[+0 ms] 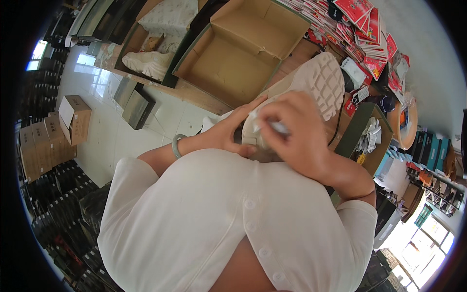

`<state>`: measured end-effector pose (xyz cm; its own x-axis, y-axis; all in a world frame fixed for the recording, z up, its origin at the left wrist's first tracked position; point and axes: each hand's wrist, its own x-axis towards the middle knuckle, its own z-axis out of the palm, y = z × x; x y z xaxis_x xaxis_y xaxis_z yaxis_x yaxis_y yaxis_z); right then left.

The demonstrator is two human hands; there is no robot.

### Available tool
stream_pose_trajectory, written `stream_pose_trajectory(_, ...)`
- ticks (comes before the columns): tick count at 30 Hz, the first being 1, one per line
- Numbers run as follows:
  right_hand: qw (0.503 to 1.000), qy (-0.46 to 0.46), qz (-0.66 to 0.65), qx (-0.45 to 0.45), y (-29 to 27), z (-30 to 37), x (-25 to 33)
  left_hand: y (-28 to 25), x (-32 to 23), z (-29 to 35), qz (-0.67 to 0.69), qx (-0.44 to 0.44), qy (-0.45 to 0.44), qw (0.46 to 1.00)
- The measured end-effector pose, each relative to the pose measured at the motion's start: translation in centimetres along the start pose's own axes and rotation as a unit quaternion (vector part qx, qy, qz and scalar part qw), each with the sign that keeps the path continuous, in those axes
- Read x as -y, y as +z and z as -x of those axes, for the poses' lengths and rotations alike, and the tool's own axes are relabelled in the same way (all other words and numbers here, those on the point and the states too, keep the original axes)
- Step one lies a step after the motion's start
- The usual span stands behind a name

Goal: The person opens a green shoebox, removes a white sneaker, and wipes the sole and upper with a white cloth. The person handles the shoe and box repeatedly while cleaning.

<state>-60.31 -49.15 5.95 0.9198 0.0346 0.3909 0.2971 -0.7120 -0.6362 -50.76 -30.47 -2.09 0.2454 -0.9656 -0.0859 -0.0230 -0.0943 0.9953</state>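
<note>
A cream shoe is tilted close to my body, its chunky patterned sole (325, 82) turned up and away to the right. My left hand (229, 130), a pale bangle on its wrist, has its fingers wrapped round the near end of the shoe. Over the shoe's side, my right hand (300, 132) is closed in a pinch on a small white wad (280, 127); whether it is tissue or cloth I cannot tell. That hand is slightly blurred and hides part of the shoe.
An open shoebox (266, 23) lies on the wooden table beyond my hands. Left of it, another box holds a cream shoe (148, 64) and wrapping paper. Red printed cards (372, 36) pile up at the far right, near a box of crumpled paper (372, 134). Cartons (75, 119) stand on the floor.
</note>
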Motion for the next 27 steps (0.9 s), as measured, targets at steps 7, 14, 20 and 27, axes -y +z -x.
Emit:
stream_pose_trajectory(7,0.899,0.158,-0.273,-0.303,-2.4,1.6,-4.2,0.2,0.7,0.0,0.133,-0.040,0.013,0.990)
stream_pose_trajectory(14,0.950,0.141,-0.242,-0.139,-0.5,3.9,-3.5,0.4,0.4,0.0,0.165,-0.050,0.006,0.985)
stream_pose_trajectory(20,0.998,0.041,0.045,0.019,-1.7,4.6,-2.4,0.4,1.0,0.0,0.158,-0.047,0.014,0.986)
stream_pose_trajectory(27,0.995,0.080,-0.057,-0.016,-0.6,3.5,-2.0,0.6,0.8,-0.1,0.151,-0.044,-0.008,0.987)
